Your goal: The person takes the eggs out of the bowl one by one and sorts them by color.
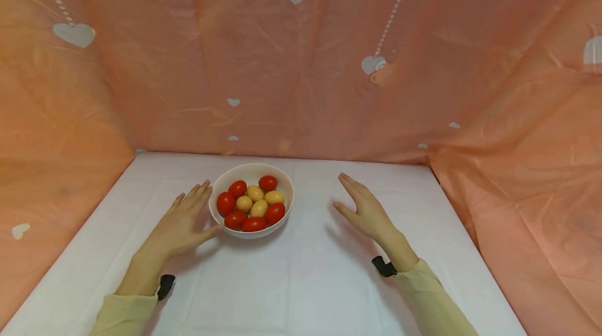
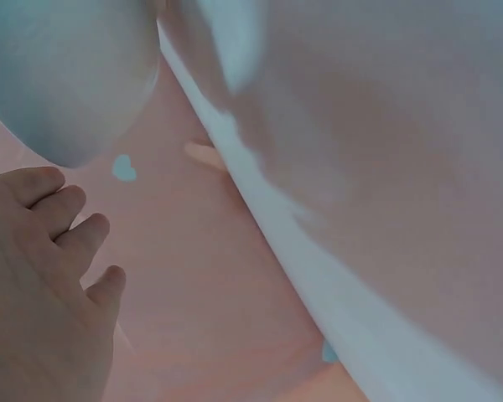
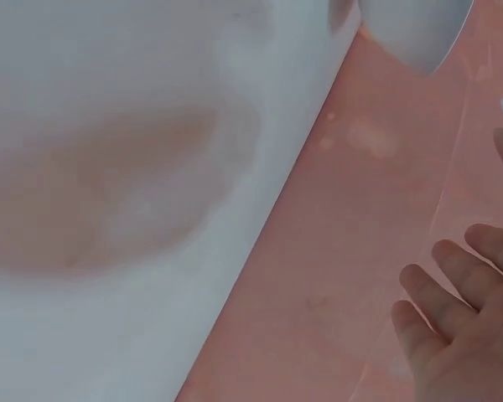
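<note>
White worktop (image 1: 291,289) had a white bowl (image 1: 250,171) around its 11 o'clock. Left hand (image 1: 177,231) was right by the bowl's 8 o'clock, right hand (image 1: 369,215) well off at 3, fingers (image 1: 195,199) loosely outstretched on both. Bowl held red tomatoes (image 1: 254,224), smaller yellow ones (image 1: 244,203).

The bowl (image 1: 253,171), between 7 and 8 o'clock from the head view's centre, is smooth with a soft sheen; whether it is plastic or ceramic is hard to tell, since the wrist views are dim and blurred. Inside, the red fruits (image 1: 254,224) have taut, glossy skins, and the yellow fruits (image 1: 259,209) look smooth and slightly duller. The table (image 1: 282,284) has a matt, faintly creased covering. At 12 o'clock, the sheeting (image 1: 301,122) resembles thin, wrinkled plastic with a light shine. The sleeve (image 1: 428,294) at 5 o'clock is matt cloth.
</note>
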Tool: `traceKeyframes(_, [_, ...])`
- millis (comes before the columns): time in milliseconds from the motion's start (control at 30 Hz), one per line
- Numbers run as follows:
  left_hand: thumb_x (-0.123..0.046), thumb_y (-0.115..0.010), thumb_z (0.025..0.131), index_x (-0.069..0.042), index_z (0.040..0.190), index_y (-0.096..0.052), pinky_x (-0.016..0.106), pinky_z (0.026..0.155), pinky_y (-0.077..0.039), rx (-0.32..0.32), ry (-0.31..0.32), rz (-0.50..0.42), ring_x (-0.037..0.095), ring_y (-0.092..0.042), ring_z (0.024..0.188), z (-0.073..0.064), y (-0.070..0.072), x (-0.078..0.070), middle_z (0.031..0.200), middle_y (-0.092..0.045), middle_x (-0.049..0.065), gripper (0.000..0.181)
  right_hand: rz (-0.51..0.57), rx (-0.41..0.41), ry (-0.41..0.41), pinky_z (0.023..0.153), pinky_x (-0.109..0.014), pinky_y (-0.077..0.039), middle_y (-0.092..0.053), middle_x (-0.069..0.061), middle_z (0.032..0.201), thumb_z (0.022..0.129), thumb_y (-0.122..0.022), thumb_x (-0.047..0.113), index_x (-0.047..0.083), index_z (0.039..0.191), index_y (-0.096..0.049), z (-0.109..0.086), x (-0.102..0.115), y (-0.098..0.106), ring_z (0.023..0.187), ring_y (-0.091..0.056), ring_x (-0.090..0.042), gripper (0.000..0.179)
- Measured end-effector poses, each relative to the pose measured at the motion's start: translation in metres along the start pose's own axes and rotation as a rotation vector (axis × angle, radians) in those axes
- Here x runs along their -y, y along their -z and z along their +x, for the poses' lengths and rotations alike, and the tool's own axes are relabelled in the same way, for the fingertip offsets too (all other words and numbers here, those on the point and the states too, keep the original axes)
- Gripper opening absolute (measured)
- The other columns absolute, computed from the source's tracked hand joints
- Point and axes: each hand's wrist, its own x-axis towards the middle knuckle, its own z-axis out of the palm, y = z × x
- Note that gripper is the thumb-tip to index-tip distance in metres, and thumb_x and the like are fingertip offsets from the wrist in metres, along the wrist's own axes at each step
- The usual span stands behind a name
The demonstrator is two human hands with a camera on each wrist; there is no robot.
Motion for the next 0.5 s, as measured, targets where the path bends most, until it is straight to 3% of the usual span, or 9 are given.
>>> traceKeyframes(267, [-0.061, -0.066, 0.094, 0.005, 0.161, -0.03, 0.064, 0.125, -0.018, 0.059, 0.027, 0.009, 0.044, -0.023, 0.155, 0.003, -0.008, -0.01, 0.17, -0.023, 0.021, 0.101, -0.003, 0.057, 0.073, 0.123, -0.053, -0.033, -0.04, -0.011, 0.165, 0.102, -0.068, 0.034, 0.005, 0.159, -0.041, 0.025, 0.02, -0.016, 0.15, -0.04, -0.035, 0.07])
traceKeyframes(500, [-0.063, -0.061, 0.096, 0.008, 0.16, -0.028, 0.063, 0.126, -0.017, 0.066, 0.042, 0.049, 0.045, -0.021, 0.155, 0.015, -0.006, -0.015, 0.17, -0.02, 0.024, 0.101, 0.011, 0.086, 0.136, 0.123, -0.051, -0.034, -0.041, -0.008, 0.164, 0.101, -0.068, 0.033, 0.007, 0.159, -0.042, 0.052, 0.038, -0.029, 0.149, -0.042, -0.033, 0.068])
